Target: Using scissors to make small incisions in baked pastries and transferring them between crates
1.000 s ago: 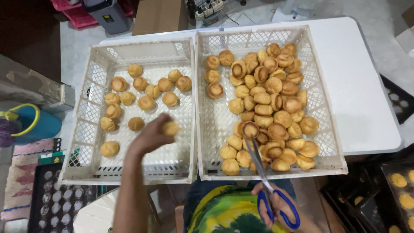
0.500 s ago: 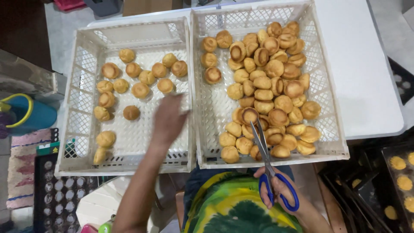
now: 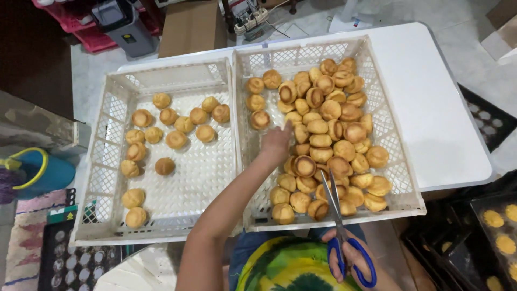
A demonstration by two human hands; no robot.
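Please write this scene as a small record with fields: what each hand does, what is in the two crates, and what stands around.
left hand: reaches into the right crate, over the buns, palm down
right hand: holds blue-handled scissors, blades pointing into the right crate
right crate: white plastic, heaped with small round buns
left crate: white plastic, fewer buns, scattered in one layer
table: white, under both crates
floor at left: blue bucket

We note the right hand (image 3: 353,264) is cut off by the bottom edge. The left hand (image 3: 276,144) hides some buns (image 3: 318,126); its fingertips are blurred.
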